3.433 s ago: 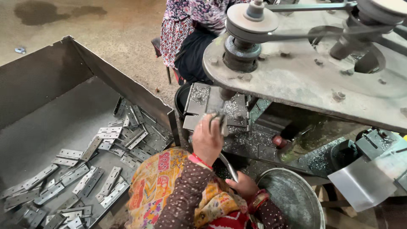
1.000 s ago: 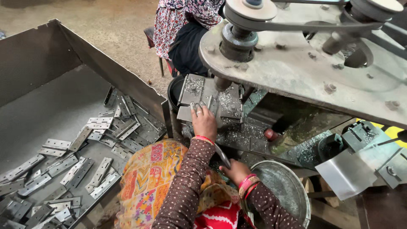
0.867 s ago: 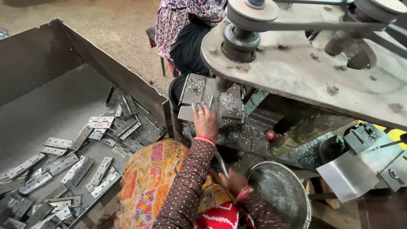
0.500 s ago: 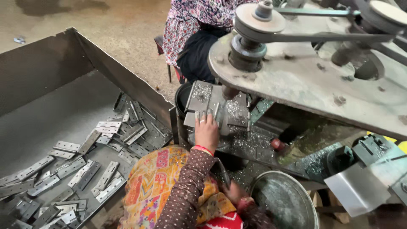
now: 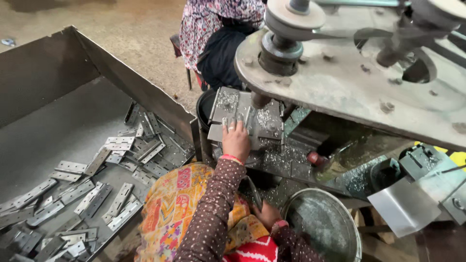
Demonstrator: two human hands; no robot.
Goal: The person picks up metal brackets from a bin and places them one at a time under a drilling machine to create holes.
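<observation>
Pressing a stiff, light-looking metal hinge (image 5: 245, 120) flat on the machine bed (image 5: 272, 145), the left hand (image 5: 236, 140) is lying open-fingered; the right hand (image 5: 266, 215) is loosely curled, its grip unclear.

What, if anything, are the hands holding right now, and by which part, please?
The left hand presses flat on a metal plate on the machine bed. Whether the right hand holds anything cannot be told.
</observation>
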